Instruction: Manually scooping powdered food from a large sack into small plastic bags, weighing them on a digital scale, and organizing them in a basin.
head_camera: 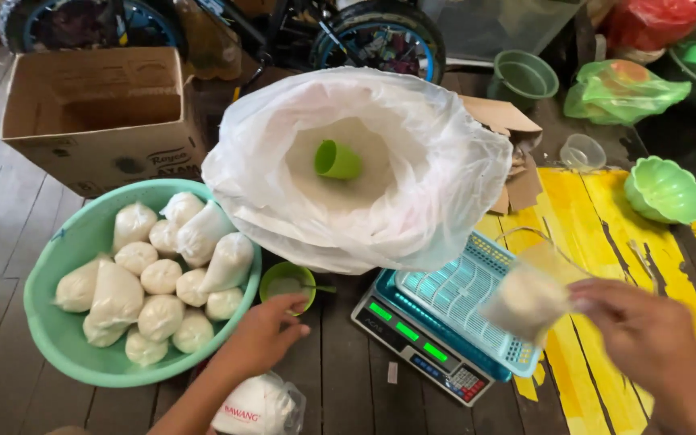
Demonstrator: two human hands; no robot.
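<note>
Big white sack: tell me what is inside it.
Inside the sack lies white powder with a green cup on its side on top. The folded plastic hides how deep the powder goes.

Only the two hands and the forearms of the person are visible. The left hand is bare, without glove, ring or bracelet, and the forearm behind it is also uncovered down to the lower edge of the picture; no sleeve reaches it. The right hand is bare too, and nothing is worn on its fingers or wrist. This hand looks a little blurred, so small details on it cannot be told.
</note>
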